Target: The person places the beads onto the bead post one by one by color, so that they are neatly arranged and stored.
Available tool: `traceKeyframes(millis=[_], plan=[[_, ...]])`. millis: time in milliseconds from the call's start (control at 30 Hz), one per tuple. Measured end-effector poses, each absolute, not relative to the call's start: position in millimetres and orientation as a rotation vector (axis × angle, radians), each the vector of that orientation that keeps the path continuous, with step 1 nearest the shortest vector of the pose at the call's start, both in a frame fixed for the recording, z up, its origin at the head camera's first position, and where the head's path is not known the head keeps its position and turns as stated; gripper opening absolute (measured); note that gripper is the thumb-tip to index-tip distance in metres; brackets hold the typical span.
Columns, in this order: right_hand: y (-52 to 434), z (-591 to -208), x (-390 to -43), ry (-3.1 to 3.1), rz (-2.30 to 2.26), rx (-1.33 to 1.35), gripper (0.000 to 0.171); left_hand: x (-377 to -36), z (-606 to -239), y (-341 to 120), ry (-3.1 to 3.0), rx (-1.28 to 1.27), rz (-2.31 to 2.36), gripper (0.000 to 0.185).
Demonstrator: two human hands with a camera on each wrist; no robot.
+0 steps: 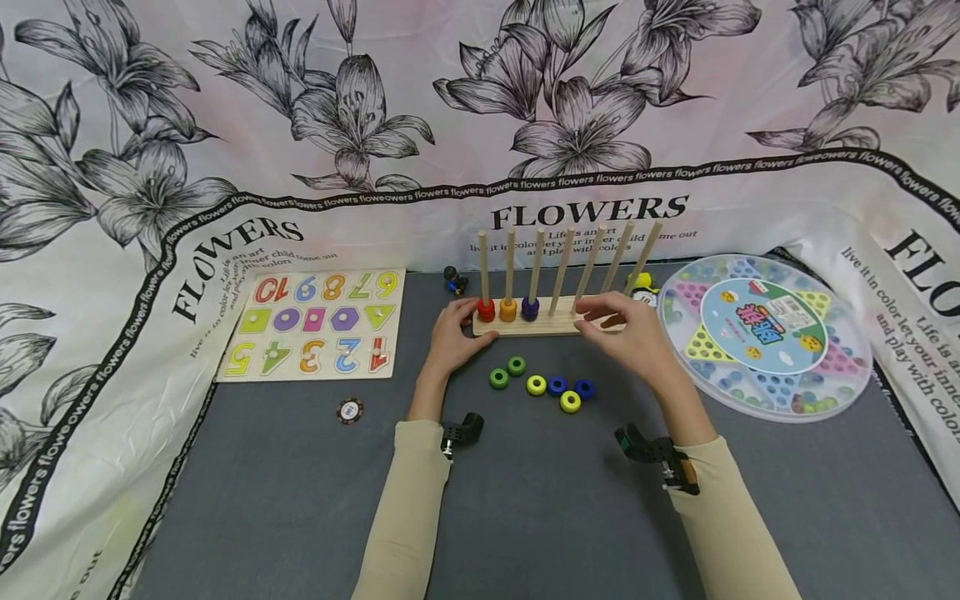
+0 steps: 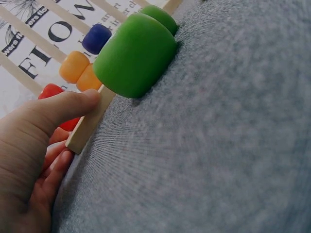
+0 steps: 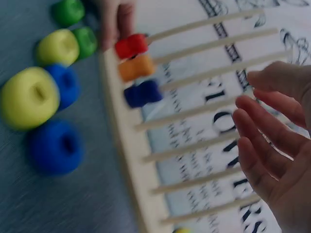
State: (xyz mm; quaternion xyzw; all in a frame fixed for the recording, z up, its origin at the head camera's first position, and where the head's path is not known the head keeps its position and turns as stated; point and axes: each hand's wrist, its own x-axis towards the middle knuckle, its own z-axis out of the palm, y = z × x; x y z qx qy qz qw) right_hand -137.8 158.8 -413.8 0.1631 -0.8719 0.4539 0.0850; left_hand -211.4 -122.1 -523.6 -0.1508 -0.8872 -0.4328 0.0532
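Wooden rack (image 1: 551, 327) with seven upright pegs stands on the grey felt mat (image 1: 300, 500), red, orange and blue beads at its left pegs. The left hand (image 1: 452, 333) grips its left end, thumb on the front edge. The right hand (image 1: 633, 333) hovers at the right end, fingers loosely spread; its wrist view shows them clear of the pegs. Glossy round rings (image 1: 542, 385) lie just in front.

Red bead (image 1: 486, 311), orange bead (image 1: 508, 311), grey tablecloth (image 1: 300, 500).

Staged tabletop play set-up — not a lived-in room. Grey felt surface (image 1: 300, 500), flower-print backdrop cloth (image 1: 225, 125) draped behind. Children's toys laid out — number puzzle board (image 1: 315, 325), peg rack (image 1: 551, 321).
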Motion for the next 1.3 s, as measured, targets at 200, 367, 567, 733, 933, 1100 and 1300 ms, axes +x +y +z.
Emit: traceKeyframes(millis=[200, 367, 567, 733, 933, 1100, 1300], plan=[[178.5, -447.2, -124.1, -2.762, 1.387, 0.607, 0.031, -212.7, -524.1, -121.0, -2.706, -0.446, -1.326, 0.066], [188.1, -465.3, -116.0, -2.868, 1.371, 0.696, 0.035, -213.2, -525.0, -121.2, -2.718, -0.439, -1.323, 0.066], [191.6, -476.6, -111.1, -2.922, 1.352, 0.744, 0.038, -212.2, -525.0, -121.4, -2.709, -0.438, -1.315, 0.066], [192.4, -482.5, -109.3, -2.928, 1.338, 0.715, 0.034, -211.3, -524.1, -120.8, -2.709, -0.431, -1.328, 0.066], [191.6, -485.1, -108.9, -2.935, 1.321, 0.688, 0.032, -210.6, -522.5, -120.8, -2.703, -0.428, -1.331, 0.065], [190.7, -485.2, -109.0, -2.930, 1.329, 0.658, 0.030, -210.5, -522.2, -121.3, -2.708, -0.429, -1.331, 0.065], [191.2, -483.9, -112.1, -2.891, 1.372, 0.564, 0.030, -210.5, -522.0, -120.9, -2.704, -0.441, -1.331, 0.065]])
